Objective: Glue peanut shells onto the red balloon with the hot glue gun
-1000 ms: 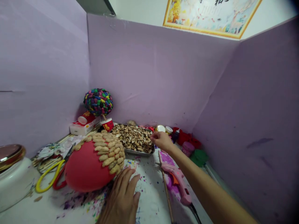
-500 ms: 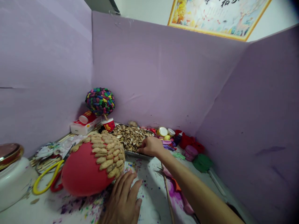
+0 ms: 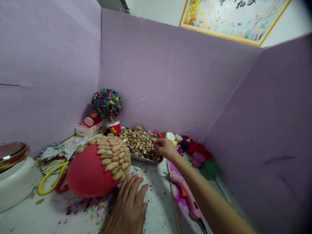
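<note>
A red balloon (image 3: 87, 174) partly covered with glued peanut shells (image 3: 113, 152) lies on the paint-spattered table. My left hand (image 3: 129, 204) rests flat beside its lower right side, fingers stretched out, touching the balloon. My right hand (image 3: 165, 148) reaches over the right end of a metal tray (image 3: 146, 159) heaped with peanut shells (image 3: 138, 143). Its fingers are curled together in a pinch among the shells; what they hold is too small to make out.
A pink glue gun (image 3: 187, 198) and a thin wooden stick (image 3: 173, 195) lie right of my left hand. Yellow and red scissors (image 3: 52, 180), a white pot (image 3: 14, 178), a multicoloured ball (image 3: 106, 103), a red-white box (image 3: 91, 126) and paint jars (image 3: 197, 157) crowd the back. Purple boards wall in the table.
My right hand dipped down to the tray's near edge, then lifted back over the shells at its right end. The left hand stayed by the balloon. The view shifted slightly.
</note>
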The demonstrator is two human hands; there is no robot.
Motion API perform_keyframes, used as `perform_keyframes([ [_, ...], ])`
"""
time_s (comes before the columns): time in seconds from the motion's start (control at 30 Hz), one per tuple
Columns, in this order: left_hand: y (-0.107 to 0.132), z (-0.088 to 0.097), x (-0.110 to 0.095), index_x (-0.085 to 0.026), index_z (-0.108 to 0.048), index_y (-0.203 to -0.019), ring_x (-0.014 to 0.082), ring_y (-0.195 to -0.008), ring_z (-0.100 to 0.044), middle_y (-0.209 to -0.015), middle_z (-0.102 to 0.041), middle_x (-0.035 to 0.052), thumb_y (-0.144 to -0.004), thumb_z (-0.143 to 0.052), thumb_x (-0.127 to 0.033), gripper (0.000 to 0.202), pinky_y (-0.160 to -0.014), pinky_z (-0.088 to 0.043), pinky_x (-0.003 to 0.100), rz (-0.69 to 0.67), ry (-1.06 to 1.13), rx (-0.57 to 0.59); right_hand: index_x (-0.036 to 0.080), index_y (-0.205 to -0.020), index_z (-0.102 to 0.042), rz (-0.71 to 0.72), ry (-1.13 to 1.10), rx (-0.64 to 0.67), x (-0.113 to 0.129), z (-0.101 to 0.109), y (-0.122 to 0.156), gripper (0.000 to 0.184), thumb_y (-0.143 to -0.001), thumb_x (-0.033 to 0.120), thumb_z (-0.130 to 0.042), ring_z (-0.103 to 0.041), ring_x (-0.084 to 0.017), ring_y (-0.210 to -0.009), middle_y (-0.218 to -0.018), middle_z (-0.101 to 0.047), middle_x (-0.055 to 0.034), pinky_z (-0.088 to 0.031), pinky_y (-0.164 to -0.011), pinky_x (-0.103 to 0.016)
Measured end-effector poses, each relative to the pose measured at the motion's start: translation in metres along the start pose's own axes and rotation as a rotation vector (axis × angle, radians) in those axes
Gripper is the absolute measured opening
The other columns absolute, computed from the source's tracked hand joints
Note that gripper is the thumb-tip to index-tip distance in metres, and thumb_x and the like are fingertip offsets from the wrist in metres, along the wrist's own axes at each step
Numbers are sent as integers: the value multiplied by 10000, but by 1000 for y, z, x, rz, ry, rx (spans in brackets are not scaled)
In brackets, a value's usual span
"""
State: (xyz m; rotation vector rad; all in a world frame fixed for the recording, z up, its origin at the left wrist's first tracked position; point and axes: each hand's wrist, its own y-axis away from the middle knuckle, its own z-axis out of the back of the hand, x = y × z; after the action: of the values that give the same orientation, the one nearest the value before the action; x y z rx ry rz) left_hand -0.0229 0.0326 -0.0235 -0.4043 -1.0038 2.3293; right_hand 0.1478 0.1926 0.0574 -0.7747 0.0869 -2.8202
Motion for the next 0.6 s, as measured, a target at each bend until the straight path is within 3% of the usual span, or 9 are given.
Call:
perform_keyframes([
  [0.17, 4, -2, -1, -165, -460, -1188, 256, -1170, -438, -1216, -519, 131, -805, -449, -171, 384, -929, -422, 398, 108, 137, 82, 168, -792, -628, -88, -304, -182, 11, -11, 32, 128, -739, 170, -512, -588, -139, -571, -618, -623, 12, -458, -509, -235],
  [0.33, 3, -2, -3, -194, -419, -1246, 221, -1190, -425, -1281, -472, 111, -852, -401, -222, 396, -988, -366, 389, 358, 472, 159, 179, -699, -570, -255, -608, -243, 28, -32, 95, 119, -643, 181, -465, -530, -117, -399, -532, -572, 24, -399, -329, -199],
  [0.4, -5, -1, -6, -193, -478, -1184, 218, -1111, -489, -1204, -532, 105, -850, -414, -262, 347, -954, -388, 382, 496, 702, 167, 180, -698, -545, -321, -714, -239, 33, -42, 116, 103, -627, 197, -473, -514, -107, -361, -533, -568, 27, -400, -304, -197],
  [0.5, -21, 0, -14, -158, -564, -1016, 196, -852, -584, -917, -633, 76, -795, -504, -316, 278, -768, -474, 317, 731, 1107, 158, 189, -695, -514, -383, -837, -240, 39, -53, 138, 96, -604, 219, -505, -509, -107, -344, -504, -545, 43, -418, -301, -208],
  [0.6, -33, 2, -23, -135, -590, -853, 156, -671, -566, -718, -612, 24, -676, -647, -345, 280, -611, -464, 253, 878, 1466, 145, 201, -691, -500, -386, -923, -253, 41, -56, 151, 92, -606, 230, -521, -505, -111, -345, -471, -519, 60, -424, -316, -215],
])
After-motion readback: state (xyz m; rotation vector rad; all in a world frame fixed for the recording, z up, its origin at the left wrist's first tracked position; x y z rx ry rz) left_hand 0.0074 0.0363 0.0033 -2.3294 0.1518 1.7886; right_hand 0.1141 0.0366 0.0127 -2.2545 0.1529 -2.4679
